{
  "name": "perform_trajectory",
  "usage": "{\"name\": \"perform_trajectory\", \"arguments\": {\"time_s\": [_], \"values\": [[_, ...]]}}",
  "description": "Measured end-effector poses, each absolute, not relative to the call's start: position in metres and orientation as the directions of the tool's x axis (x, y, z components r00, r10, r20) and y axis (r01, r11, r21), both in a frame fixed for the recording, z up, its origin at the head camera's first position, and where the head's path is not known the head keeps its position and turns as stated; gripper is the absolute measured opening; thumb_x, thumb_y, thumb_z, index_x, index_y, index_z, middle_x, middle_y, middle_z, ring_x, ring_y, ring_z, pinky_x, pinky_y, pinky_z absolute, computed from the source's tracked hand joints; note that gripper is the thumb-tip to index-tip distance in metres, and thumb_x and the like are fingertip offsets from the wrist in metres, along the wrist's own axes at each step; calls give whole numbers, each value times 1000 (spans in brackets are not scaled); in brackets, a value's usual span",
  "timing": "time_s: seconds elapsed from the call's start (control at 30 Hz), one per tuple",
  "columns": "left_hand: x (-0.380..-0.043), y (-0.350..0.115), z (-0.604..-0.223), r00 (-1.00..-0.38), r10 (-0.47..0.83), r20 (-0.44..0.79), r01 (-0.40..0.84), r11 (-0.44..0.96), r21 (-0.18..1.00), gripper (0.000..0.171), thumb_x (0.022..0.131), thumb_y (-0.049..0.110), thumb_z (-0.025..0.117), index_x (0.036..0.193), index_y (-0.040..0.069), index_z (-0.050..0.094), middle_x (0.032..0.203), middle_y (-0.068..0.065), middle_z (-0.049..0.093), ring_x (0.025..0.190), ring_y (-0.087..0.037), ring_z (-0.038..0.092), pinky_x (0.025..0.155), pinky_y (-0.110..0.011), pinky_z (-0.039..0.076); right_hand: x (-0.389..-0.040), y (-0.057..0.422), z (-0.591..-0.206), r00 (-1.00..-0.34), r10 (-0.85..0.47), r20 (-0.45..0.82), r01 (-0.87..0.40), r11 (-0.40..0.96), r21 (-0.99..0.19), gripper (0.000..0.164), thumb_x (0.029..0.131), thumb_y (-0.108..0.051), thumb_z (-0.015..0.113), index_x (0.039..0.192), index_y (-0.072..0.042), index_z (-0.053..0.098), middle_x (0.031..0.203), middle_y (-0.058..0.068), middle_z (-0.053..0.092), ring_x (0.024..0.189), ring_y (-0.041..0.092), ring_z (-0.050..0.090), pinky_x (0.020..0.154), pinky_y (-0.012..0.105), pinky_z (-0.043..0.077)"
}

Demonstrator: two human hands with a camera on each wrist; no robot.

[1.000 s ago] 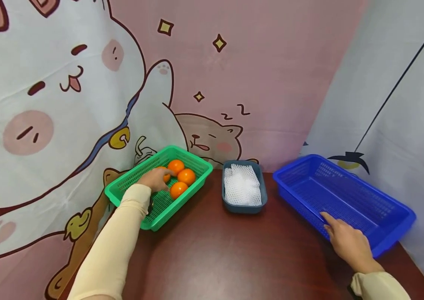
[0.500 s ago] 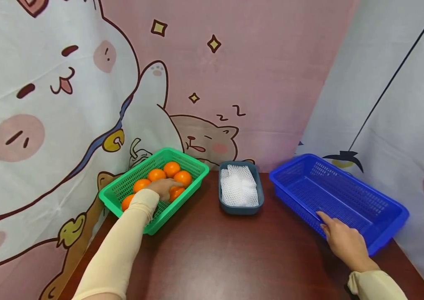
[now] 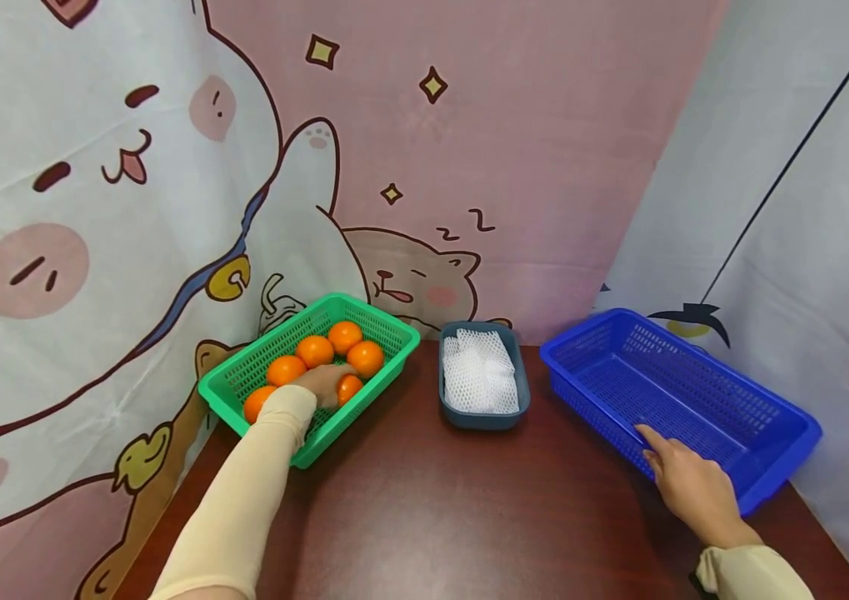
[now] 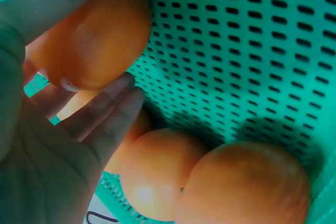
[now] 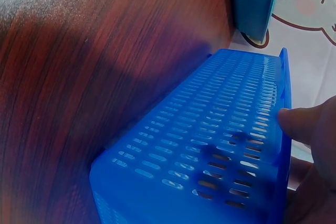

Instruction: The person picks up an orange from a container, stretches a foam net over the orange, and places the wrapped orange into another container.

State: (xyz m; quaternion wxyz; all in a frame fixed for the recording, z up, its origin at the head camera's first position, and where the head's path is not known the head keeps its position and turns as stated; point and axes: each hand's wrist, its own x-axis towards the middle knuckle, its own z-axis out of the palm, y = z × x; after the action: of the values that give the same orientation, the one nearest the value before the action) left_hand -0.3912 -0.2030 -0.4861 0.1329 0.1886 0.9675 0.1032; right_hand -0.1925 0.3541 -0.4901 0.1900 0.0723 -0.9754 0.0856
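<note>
My left hand (image 3: 322,386) reaches into the green basket (image 3: 334,433) and grips an orange (image 3: 350,390) near its front right side. In the left wrist view, the thumb lies on one side of this orange (image 4: 100,40) and the fingers curl along the other. Several more oranges (image 3: 315,351) lie in the basket, mostly in a row along the far side. On the right, my right hand (image 3: 696,492) pinches the near rim of the blue basket (image 5: 199,129), thumb outside and fingers inside. That basket holds nothing.
Between the two baskets stands a small dark grey bin (image 3: 484,421) with white foam netting (image 3: 480,372) in it. All three containers rest on a reddish-brown wooden table (image 3: 461,508). A cartoon-printed cloth (image 3: 529,167) hangs close behind them.
My left hand has moved from the oranges at the basket's middle to the front right one and closed round it. My right hand stays on the blue rim.
</note>
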Motion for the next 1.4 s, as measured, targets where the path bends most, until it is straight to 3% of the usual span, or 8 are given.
{"name": "perform_trajectory", "arguments": {"time_s": [0.33,0.57,0.9,1.13,1.4], "values": [[-388,-217,-483,-929,360,-85,312,887,340,78,67,21,86,136,10,53,120,-10,59,104,-30,55,87,-49,47,-191,353,-493,-906,-95,411,-167,976,-141,38,91,-11,64,128,-11,56,79,15,60,54,45,55,42,57,39],[-380,-215,-460,-934,356,5,323,840,436,87,68,24,88,141,3,46,128,-14,55,108,-32,53,89,-52,45,-191,352,-494,-903,-82,422,-159,976,-149,37,91,-12,64,127,-12,57,80,15,60,53,46,54,40,56,38],[-368,-199,-434,-949,275,154,311,731,608,88,73,27,86,146,9,40,137,-15,48,112,-34,52,89,-51,46,-192,355,-498,-905,-88,417,-163,975,-148,36,92,-13,63,128,-12,56,79,14,59,51,43,53,40,55,38],[-357,-173,-421,-944,283,173,322,656,683,88,75,24,86,148,17,38,142,-9,44,110,-31,53,90,-50,46,-192,355,-497,-907,-81,414,-155,977,-149,37,92,-13,63,129,-12,55,80,15,59,52,45,53,40,56,37],[-344,-146,-427,-928,319,194,348,554,756,80,74,24,87,141,18,43,124,-7,56,98,-25,58,85,-42,50,-191,354,-497,-915,-72,397,-145,977,-158,38,93,-14,62,130,-12,55,85,17,62,55,47,55,42,58,38]]}}
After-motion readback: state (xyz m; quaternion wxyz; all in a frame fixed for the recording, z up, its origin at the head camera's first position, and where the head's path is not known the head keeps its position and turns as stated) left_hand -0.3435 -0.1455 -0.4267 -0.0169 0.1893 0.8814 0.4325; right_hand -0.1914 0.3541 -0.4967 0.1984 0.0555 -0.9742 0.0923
